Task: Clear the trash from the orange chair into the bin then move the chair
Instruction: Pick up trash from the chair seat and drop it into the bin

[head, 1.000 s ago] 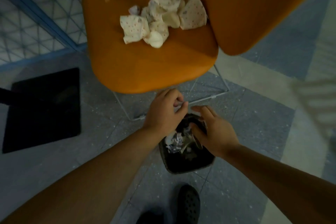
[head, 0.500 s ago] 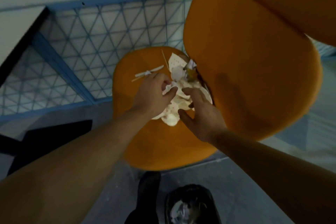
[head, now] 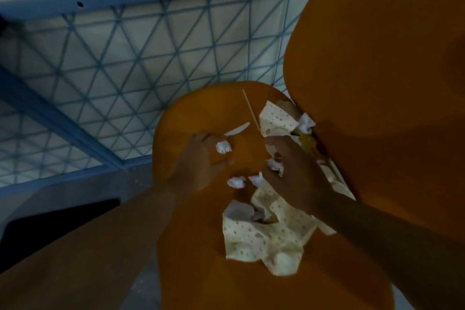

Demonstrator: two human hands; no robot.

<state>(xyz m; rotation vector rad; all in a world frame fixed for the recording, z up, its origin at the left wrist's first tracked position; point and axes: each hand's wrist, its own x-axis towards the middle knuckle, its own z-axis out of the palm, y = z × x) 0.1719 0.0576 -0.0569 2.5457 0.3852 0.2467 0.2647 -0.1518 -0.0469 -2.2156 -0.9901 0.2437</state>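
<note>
The orange chair's seat [head: 198, 264] fills the lower middle, and its backrest [head: 377, 78] rises at the right. Dotted paper napkins [head: 264, 241] lie crumpled on the seat, with another one [head: 275, 118] by the backrest. A thin wooden skewer [head: 250, 108] and a white plastic strip [head: 236, 129] lie at the far side. My left hand [head: 198, 161] pinches a small white crumpled scrap [head: 223, 146]. My right hand [head: 297, 173] rests palm down on the pile, its fingers curled on another small scrap [head: 275, 165]. Two loose scraps [head: 236, 181] lie between the hands. The bin is out of view.
A blue triangular-mesh panel [head: 113, 65] stands behind and left of the chair. A black mat [head: 50, 231] lies on the grey floor [head: 65, 196] at the lower left.
My hands went from over the bin up to the seat. The view has tilted up and closed in on the chair, losing the bin. The napkin pile has been pulled apart toward me.
</note>
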